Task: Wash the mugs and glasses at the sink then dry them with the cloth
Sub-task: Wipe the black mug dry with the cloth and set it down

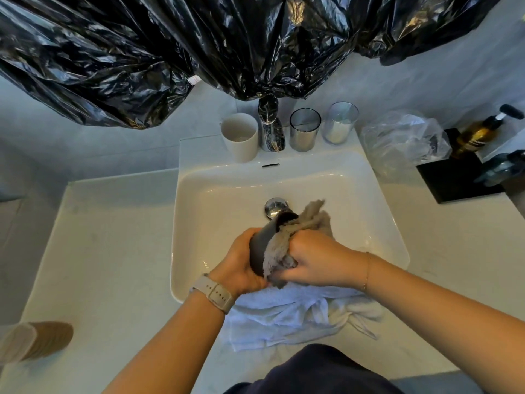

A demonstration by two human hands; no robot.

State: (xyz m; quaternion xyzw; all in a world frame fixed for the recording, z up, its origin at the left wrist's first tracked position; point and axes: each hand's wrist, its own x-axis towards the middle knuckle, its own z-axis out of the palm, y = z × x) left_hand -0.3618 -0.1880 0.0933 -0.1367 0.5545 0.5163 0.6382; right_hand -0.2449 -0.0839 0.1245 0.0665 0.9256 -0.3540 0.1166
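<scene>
Both hands are busy over the sink (196,194); my left hand (241,260) wraps round the dark grey mug (262,245), tilted with its mouth away from me; my right hand (315,257) grips the grey cloth (306,223), bunched against the mug's side and rim; along the sink's back edge stand a white mug (240,137) and two glasses (304,132); a white towel (289,314) drapes the front edge.
</scene>
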